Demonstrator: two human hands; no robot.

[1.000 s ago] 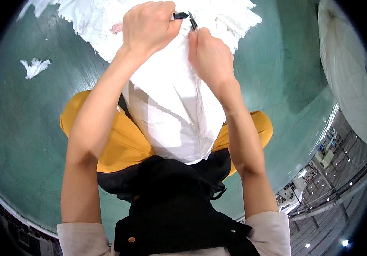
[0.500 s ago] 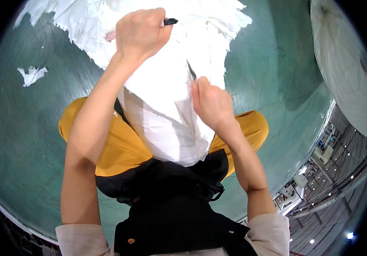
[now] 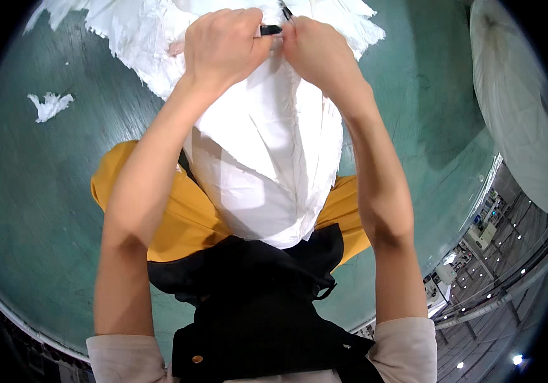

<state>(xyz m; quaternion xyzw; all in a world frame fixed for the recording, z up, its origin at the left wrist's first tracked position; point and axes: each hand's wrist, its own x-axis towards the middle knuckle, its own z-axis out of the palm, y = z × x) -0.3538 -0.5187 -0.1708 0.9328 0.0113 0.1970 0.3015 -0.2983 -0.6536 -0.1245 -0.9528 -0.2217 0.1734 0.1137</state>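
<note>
A large piece of white cloth (image 3: 248, 166) with frayed edges runs from my lap away across the green surface. At its far part, my left hand (image 3: 223, 48) is closed in a fist with a short black-ended tool (image 3: 270, 30) jutting out on its right side. My right hand (image 3: 322, 51) is close beside it, closed round a thin dark pointed tool (image 3: 285, 10) whose tip points away from me over the cloth. Most of both tools is hidden inside my fingers, so their exact kinds cannot be made out.
A small torn white scrap (image 3: 51, 106) lies on the green surface (image 3: 38, 191) to the left. At the far right hangs a big bulging white sheet (image 3: 510, 96). My yellow-clad knees (image 3: 121, 172) flank the cloth. Equipment and lights show beyond the right edge.
My right hand has moved away from me along the cloth, carrying the pointed tool up beside my left hand. My left hand has shifted slightly right.
</note>
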